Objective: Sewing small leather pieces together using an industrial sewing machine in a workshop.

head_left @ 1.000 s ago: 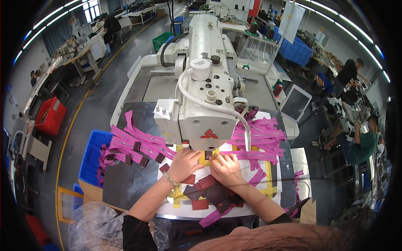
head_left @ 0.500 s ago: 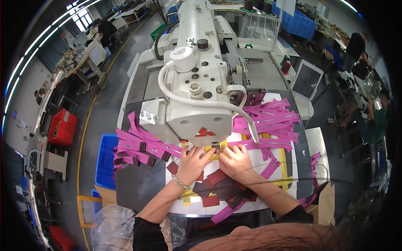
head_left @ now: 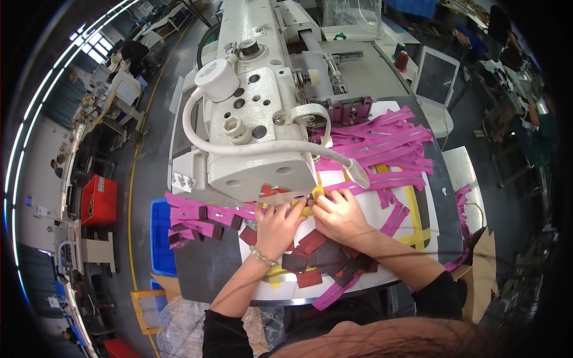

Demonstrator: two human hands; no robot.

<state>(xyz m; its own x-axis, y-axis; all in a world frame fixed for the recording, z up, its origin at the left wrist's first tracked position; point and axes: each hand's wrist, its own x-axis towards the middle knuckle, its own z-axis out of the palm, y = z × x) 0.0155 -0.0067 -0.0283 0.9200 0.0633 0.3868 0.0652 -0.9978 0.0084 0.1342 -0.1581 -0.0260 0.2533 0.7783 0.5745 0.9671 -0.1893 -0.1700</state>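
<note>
Both hands guide a pink strip under the sewing machine head: left hand fingers flat on it, right hand pinching it at 12 o'clock; next, feed steadily

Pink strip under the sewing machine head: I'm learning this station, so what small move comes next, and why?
Probably ease the pink strip forward under the sewing machine. Both the left hand and right hand press it flat right at the machine's front edge; the needle itself is hidden.
</note>
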